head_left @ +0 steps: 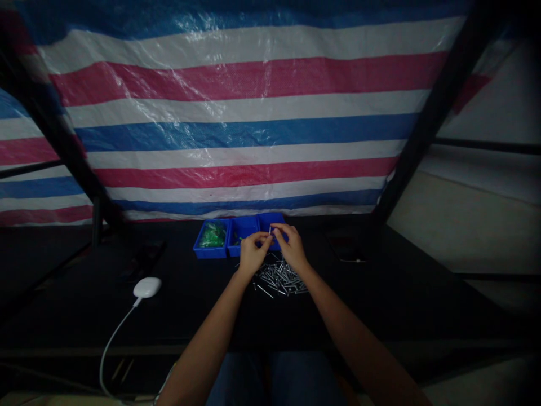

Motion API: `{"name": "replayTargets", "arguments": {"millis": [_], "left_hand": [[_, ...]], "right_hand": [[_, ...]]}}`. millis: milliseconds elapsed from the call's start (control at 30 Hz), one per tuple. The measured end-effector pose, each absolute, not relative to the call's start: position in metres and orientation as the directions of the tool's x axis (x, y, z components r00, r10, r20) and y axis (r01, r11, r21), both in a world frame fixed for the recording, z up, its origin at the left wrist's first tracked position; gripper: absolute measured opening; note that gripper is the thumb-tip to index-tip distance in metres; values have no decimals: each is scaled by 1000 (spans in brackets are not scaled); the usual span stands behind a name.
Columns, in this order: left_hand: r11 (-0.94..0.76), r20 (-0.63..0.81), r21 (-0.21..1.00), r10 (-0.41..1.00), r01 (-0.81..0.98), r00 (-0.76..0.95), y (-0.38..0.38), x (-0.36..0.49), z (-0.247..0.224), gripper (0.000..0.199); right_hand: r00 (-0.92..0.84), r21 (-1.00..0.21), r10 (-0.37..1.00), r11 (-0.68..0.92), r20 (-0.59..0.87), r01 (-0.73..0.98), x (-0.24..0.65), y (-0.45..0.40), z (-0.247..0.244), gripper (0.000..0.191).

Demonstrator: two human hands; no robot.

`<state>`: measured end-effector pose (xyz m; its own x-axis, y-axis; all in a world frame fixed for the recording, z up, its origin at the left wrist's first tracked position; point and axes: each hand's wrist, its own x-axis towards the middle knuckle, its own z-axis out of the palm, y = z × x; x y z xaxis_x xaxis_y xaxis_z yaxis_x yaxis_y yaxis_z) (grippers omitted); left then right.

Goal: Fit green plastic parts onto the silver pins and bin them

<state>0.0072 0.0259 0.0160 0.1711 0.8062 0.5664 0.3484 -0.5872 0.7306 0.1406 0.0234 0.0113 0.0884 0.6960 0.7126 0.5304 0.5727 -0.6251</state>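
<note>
L hand (253, 254) & R hand (292, 247) both closed in a pinch on a thin metal pin (270, 229), held upright between fingertips, just before blue bins (210, 255), w/ loose pin pile (279, 277) below, nearer R hand.

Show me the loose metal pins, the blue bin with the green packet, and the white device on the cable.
Loose metal pins (279, 278): head view, middle of the pile.
Blue bin (208, 254): head view, front wall.
White device (147, 287): head view, top face.

Head-worn view, facing forward and down.
It looks from just above the black table (380, 304), over the left hand (253, 254) and right hand (293, 247), toward a striped tarpaulin (236, 129).
</note>
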Motion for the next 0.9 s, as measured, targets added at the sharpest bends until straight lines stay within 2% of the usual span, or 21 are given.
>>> {"name": "replayTargets", "arguments": {"millis": [100, 267, 367, 500, 633, 900], "left_hand": [[-602, 580, 707, 794, 370, 184, 26, 6, 14, 21], [-657, 648, 564, 728, 501, 225, 26, 5, 15, 16], [-676, 692, 522, 692, 521, 205, 26, 5, 17, 14], [-670, 719, 537, 681, 513, 136, 26, 2, 20, 16], [-657, 699, 554, 701, 511, 143, 27, 0, 20, 17], [-630, 671, 585, 730, 511, 131, 28, 1, 19, 18]], "right_hand": [[90, -629, 697, 575, 712, 523, 140, 22, 12, 26], [98, -652, 704, 583, 703, 485, 139, 20, 13, 23], [101, -677, 716, 591, 690, 438, 137, 20, 13, 22], [89, -694, 724, 608, 684, 386, 134, 19, 13, 19], [78, -704, 732, 613, 677, 359, 133, 18, 13, 17], [34, -671, 729, 610, 683, 422, 133, 15, 13, 7]]}}
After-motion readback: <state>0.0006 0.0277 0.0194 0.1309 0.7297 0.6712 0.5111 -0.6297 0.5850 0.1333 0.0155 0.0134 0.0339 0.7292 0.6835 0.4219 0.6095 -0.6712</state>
